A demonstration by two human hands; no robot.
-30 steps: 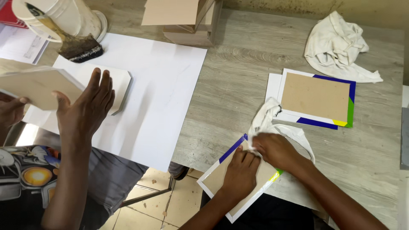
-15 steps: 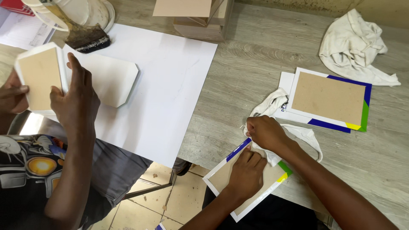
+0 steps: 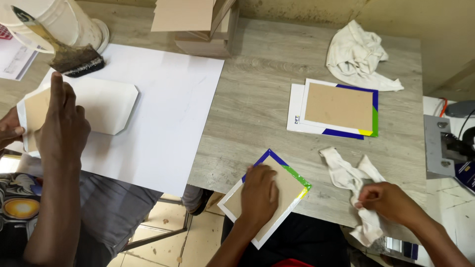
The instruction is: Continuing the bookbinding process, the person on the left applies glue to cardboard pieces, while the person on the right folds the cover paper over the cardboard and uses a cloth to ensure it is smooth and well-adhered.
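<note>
My left hand lies flat on a brown board glued on a sheet with white, blue and green borders. That board sits tilted at the table's front edge and partly overhangs it. My right hand is closed on a crumpled white cloth to the right of the board, near the front edge. A second board on a similar coloured sheet lies further back on the table.
A co-worker's hands at the left hold a brown board wrapped in white paper over a large white sheet. A bucket with a glue brush, a board stack, another cloth and a grey machine stand around.
My right hand has drawn the cloth off the board to the right. My left hand now rests flat on the board. The co-worker has lowered their board towards the white sheet.
</note>
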